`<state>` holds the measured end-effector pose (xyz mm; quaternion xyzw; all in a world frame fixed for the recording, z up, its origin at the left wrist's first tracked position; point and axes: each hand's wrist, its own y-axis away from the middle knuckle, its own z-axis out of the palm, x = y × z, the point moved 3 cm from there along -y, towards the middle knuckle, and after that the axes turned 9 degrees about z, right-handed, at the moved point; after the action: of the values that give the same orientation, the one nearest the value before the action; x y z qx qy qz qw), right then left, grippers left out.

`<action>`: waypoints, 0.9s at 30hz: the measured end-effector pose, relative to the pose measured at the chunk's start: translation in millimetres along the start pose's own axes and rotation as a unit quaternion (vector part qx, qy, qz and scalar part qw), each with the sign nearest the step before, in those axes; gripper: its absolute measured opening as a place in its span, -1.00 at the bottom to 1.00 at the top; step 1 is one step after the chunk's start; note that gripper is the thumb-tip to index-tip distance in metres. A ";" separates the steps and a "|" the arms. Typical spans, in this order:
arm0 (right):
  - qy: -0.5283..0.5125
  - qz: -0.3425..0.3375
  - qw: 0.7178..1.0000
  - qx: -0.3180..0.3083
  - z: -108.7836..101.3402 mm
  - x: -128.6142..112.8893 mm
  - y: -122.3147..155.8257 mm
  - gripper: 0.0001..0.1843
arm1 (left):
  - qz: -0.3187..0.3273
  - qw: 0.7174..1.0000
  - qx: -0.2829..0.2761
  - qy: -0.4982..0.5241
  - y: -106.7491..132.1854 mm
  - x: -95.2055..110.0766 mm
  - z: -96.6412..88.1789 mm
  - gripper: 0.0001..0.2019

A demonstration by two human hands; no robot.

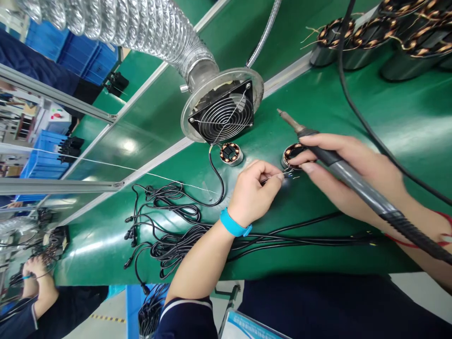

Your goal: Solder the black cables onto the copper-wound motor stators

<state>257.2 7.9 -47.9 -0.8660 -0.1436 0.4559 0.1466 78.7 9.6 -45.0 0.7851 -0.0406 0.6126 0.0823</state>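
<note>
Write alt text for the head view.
A right hand holds a soldering iron and the left hand pinches thin wires beside a copper-wound stator on a green workbench. A second stator stands near a fan on a silver duct; black cables lie bunched nearby.

The soldering iron (353, 179) is metal-tipped, the tabletop (314, 106) glossy.

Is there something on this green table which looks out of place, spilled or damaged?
Nothing looks spilled or clearly damaged; the held soldering iron looks sound. Only the black cables seem untidy: their loops overlap in a tangle, and one connector sits right at the near edge of the green table.
</note>
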 end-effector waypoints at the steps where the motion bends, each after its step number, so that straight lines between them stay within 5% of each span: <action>1: 0.011 0.002 1.000 0.002 -5.1 -2.4 0.8 -0.64 | -0.014 1.000 0.002 0.005 0.3 0.7 1.1 -0.82; 8: 0.018 -0.011 1.000 -0.005 -39.1 -6.3 24.0 -0.83 | -0.124 0.991 0.035 0.046 3.7 0.5 8.9 -0.77; 27: -0.056 -0.052 0.996 -0.048 -40.3 9.4 48.6 -0.94 | -0.102 0.990 0.062 0.076 7.7 -2.8 11.6 -0.78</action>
<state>301.4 -38.0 -51.8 -0.8367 -0.2175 0.4880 0.1202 87.8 -0.2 -49.8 0.7396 0.0845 0.6604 0.0982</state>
